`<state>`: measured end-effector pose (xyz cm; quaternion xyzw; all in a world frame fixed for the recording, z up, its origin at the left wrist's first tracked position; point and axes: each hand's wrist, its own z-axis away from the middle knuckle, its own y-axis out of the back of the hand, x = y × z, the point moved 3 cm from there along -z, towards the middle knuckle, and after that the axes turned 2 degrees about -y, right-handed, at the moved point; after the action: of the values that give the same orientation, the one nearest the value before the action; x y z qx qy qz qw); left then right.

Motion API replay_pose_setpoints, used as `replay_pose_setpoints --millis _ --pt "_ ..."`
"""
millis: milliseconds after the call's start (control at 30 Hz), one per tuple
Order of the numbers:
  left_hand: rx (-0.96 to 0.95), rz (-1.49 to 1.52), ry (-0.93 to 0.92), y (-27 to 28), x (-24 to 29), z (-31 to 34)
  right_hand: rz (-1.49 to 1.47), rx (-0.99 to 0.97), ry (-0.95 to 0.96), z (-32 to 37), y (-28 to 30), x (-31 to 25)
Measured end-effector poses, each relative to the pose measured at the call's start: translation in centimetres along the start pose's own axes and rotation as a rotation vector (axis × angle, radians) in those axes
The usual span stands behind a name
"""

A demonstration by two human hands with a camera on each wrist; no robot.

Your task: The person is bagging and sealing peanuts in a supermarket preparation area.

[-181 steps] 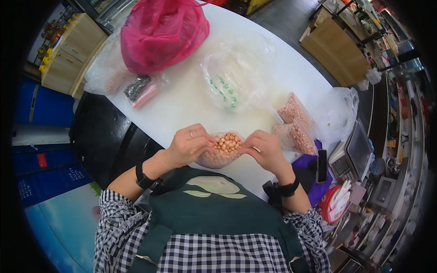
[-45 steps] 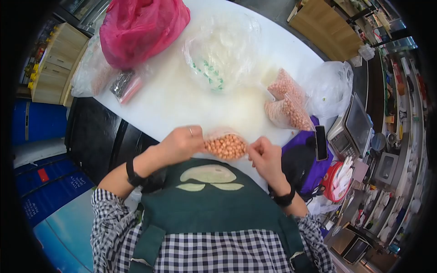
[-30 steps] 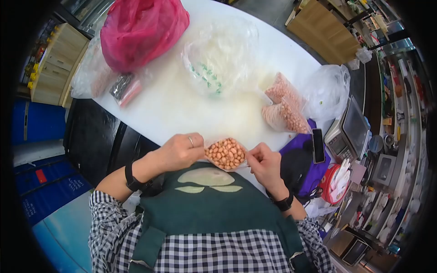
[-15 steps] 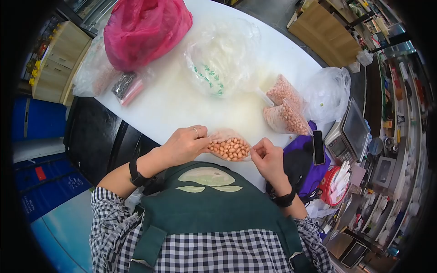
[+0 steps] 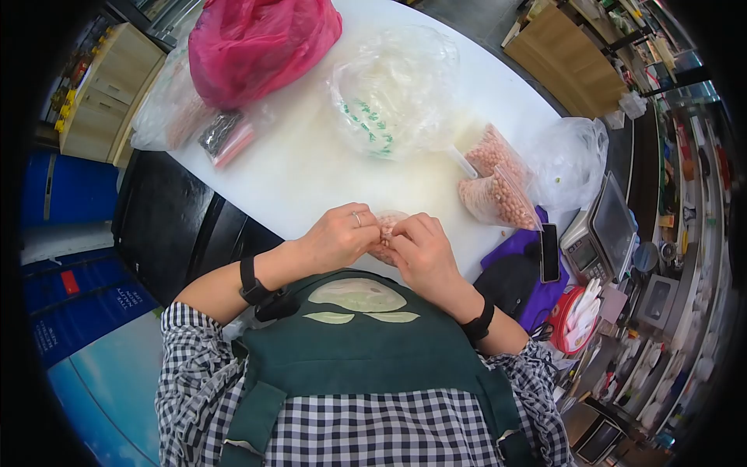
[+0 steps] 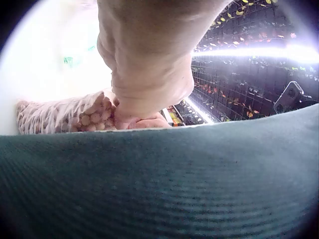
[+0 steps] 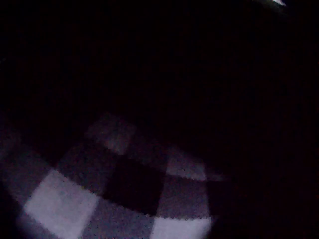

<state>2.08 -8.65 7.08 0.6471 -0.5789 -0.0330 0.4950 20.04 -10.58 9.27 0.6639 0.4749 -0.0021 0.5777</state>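
In the head view a clear bag of peanuts [image 5: 387,221] is held just beyond the apron, at the table's near edge. The left hand [image 5: 342,237] pinches its left side, and the right hand [image 5: 424,253] pinches the top close beside the left fingers. Both hands hide much of the bag. The left wrist view shows the bag of peanuts [image 6: 65,115] lying beside the left hand [image 6: 147,59], above the green apron. Only dark checked cloth [image 7: 65,204] shows in the right wrist view.
Two filled peanut bags [image 5: 502,194] lie right on the white table [image 5: 311,187]. Beyond are a clear crumpled bag [image 5: 397,93] and a pink bag [image 5: 261,50]. A phone [image 5: 549,253], a scale [image 5: 587,249] and a red tub [image 5: 572,319] stand at the right.
The right hand has moved left, from the bag's right corner to close beside the left hand. The bag's wide mouth has narrowed, and fewer peanuts show.
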Motion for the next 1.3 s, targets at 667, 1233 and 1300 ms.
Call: replay_pose_setpoints --millis 667,1233,1300 --pt "0.009 -0.036 -0.019 0.8 -1.4 -0.4 -0.116 0.082 -0.018 -1.4 -0.4 2.1" --pt "0.004 -0.057 0.087 1.6 -1.6 -0.1 0.055 0.089 0.018 -1.5 -1.5 1.6" --pt "0.014 -0.075 0.08 1.3 -1.6 0.2 0.037 0.086 0.022 -1.5 -1.3 1.5"
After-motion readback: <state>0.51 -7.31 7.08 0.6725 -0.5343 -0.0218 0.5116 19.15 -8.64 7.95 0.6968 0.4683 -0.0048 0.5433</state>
